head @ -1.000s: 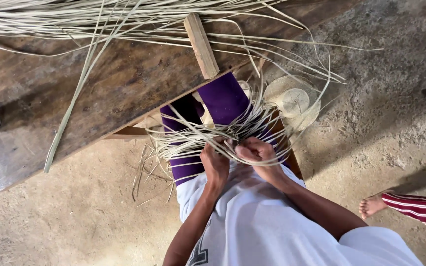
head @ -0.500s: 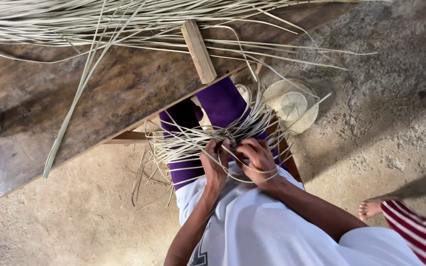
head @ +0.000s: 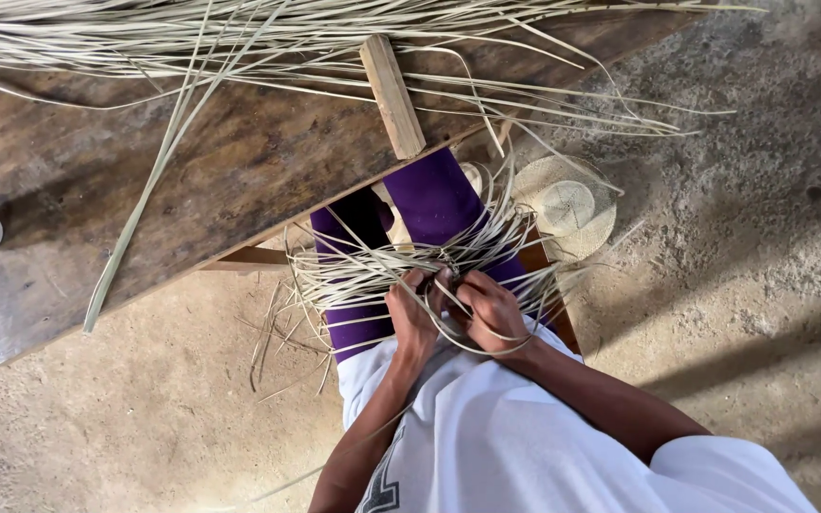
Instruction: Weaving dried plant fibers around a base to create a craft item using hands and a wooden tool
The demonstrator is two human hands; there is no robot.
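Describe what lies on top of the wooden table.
Long pale straw strips lie spread along the table, with a short wooden block over them. The tabletop under the thick bundle is covered and cannot be seen.

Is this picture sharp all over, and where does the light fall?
Head view: soft daylight, brightest on the concrete floor at right; hands and straw strands are sharp; long diagonal shadows cross the floor lower right; the wooden bench looks darker; no glare.
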